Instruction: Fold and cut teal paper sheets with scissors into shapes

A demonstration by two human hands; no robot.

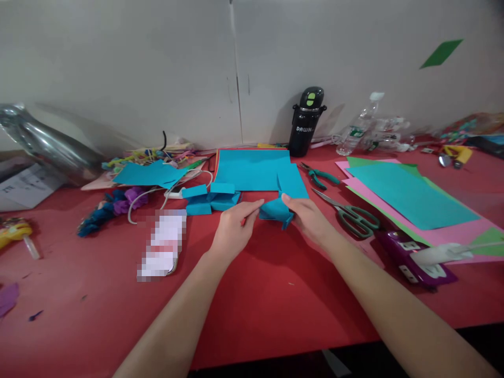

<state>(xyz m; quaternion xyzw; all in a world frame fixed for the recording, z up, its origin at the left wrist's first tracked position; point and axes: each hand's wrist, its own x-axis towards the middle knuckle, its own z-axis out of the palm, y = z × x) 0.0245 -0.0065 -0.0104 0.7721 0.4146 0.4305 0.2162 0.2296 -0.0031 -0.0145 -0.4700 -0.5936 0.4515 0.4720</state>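
Note:
Both my hands meet over a small folded piece of blue paper on the red table. My left hand pinches its left edge, thumb and forefinger pressed together. My right hand grips its right side, fingers curled over the fold. Just behind lies a larger blue sheet, and several folded blue paper pieces sit to the left of it.
Green-handled scissors and small pliers lie right of my hands. Stacked coloured sheets and a purple stapler-like tool are farther right. A black bottle stands by the wall. A white cable and craft scraps lie left.

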